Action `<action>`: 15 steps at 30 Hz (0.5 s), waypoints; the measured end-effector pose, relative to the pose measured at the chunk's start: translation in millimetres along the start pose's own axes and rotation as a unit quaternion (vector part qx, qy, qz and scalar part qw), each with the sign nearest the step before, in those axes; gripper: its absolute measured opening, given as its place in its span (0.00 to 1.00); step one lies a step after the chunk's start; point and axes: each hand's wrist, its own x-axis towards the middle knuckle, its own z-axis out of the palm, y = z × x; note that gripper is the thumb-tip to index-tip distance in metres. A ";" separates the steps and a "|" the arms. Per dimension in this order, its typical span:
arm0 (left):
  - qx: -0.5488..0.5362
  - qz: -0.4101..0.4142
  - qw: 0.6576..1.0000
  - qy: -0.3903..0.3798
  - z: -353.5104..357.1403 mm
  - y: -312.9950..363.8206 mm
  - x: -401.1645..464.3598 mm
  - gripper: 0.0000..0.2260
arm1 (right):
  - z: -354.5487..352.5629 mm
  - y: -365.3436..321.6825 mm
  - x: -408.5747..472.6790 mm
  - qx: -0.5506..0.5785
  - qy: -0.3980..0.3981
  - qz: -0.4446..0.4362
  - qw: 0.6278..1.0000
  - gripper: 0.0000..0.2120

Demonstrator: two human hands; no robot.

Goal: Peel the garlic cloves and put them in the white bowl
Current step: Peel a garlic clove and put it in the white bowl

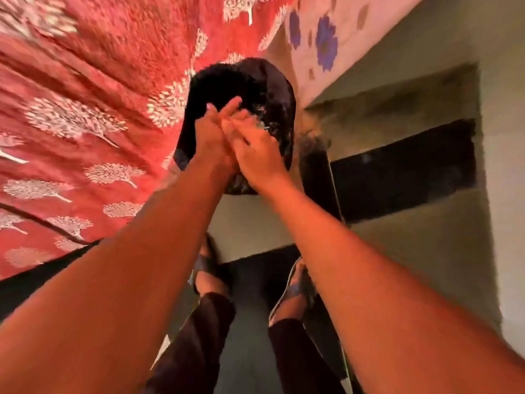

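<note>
Both my arms reach forward, and my hands meet over a black bin (264,81) lined with a dark bag. My left hand (211,135) lies with straight fingers against my right hand (257,153), palm to palm. The hands are motion-blurred. A few pale flecks (261,125) show near my right fingertips; I cannot tell what they are. No garlic clove and no white bowl are in view.
A red cloth with white tree prints (85,123) fills the left side. A pale cloth with blue flowers (326,44) hangs at the top. To the right is a grey wall with a dark recess (403,172). My sandalled feet (210,277) stand on a dark floor.
</note>
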 end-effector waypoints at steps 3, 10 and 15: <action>0.016 -0.008 1.000 0.006 -14.2 -3.7 18.6 0.27 | 32.3 40.6 22.8 -0.032 -0.056 0.075 0.995 0.20; 0.057 -0.040 0.997 -0.029 -21.2 12.3 23.1 0.32 | 52.8 47.3 35.9 0.005 -0.064 0.078 0.995 0.22; 0.061 -0.054 0.997 -0.012 -18.3 13.2 18.8 0.27 | 33.1 39.0 31.2 0.034 -0.014 0.054 0.998 0.23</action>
